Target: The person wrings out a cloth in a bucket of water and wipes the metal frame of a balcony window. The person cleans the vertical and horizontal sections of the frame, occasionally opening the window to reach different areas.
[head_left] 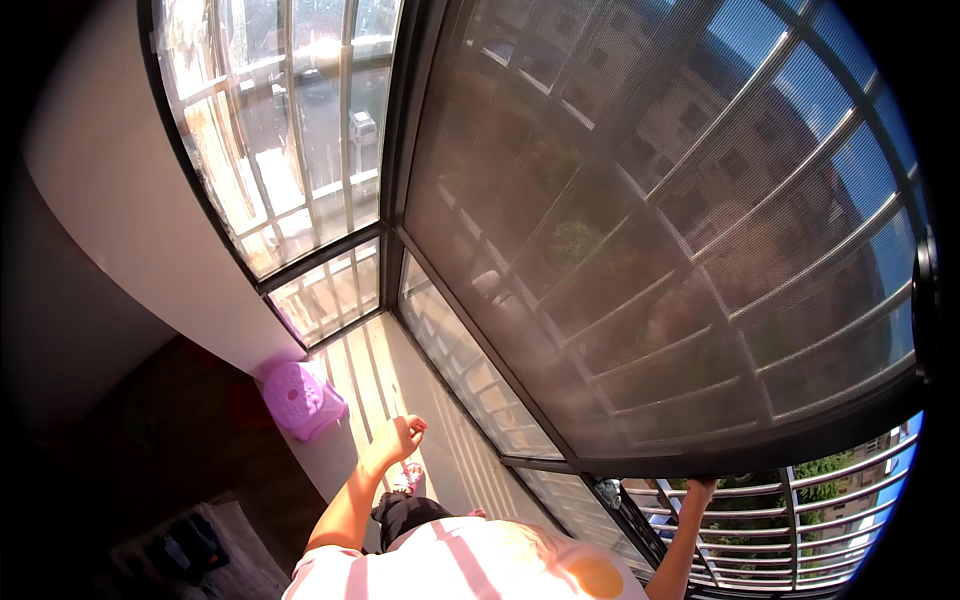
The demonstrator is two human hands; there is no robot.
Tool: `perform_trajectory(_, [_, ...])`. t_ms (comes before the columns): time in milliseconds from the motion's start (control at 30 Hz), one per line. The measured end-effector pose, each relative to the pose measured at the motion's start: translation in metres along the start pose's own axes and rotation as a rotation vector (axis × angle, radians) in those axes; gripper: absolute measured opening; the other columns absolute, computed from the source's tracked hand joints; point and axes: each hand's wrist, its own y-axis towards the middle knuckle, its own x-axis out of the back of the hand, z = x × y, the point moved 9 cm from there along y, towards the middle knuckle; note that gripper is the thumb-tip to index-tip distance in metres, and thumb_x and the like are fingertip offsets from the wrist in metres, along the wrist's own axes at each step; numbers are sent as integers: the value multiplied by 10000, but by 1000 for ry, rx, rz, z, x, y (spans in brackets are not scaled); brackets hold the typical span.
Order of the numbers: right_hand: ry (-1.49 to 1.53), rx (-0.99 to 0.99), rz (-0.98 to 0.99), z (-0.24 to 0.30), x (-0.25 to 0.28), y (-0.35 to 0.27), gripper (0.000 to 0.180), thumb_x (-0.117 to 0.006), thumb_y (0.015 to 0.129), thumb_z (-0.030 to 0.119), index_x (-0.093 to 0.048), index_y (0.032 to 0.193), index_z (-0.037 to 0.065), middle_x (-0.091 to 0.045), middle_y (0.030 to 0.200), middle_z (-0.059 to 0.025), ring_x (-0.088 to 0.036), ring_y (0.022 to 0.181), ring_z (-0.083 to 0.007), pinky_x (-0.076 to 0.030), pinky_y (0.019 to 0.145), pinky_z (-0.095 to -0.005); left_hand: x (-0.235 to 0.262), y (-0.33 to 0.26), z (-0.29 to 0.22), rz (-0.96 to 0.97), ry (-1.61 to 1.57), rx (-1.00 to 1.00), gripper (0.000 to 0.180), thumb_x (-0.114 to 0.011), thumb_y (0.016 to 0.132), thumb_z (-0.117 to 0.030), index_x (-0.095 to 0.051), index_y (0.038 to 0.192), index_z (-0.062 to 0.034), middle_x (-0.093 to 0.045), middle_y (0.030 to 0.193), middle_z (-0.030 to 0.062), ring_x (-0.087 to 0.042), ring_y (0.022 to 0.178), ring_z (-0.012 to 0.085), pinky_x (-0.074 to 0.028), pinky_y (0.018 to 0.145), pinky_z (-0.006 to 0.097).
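Right hand (700, 487) clamped on the screen frame (760, 455) at its lower edge, left hand (398, 437) loosely curled and empty over the sill (420, 380) — a hard tug could jam the screen.

R hand (700, 487) grips window screen frame (760, 462)
L hand (398, 438) loosely curled, free, above sill (400, 370); pink stool (300, 398) nearby.

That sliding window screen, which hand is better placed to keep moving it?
Probably the right hand: it already grips the lower frame edge of the dark window screen. The left hand hangs loosely curled over the sunlit ledge, touching nothing.
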Motion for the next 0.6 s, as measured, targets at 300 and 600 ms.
perform_trajectory(300, [191,-173,28,-2,-9,-3,632,-490,539,-69,-433,1161,30,-480,1016,-64,-457,895,-214,-374,790,-216,-34,10,-53,52,32,-155,213,-596,784,-66,-627,993,-33,-662,851,110,-652,767,195,-523,693,303])
perform_trajectory(600, [132,-116,109,12,-18,-11,455,-522,584,-35,-426,1028,-2,-468,971,-76,-442,877,-204,-361,841,-241,-66,-12,-25,108,37,-61,205,-586,782,-57,-629,980,-30,-672,858,106,-656,750,198,-526,682,303])
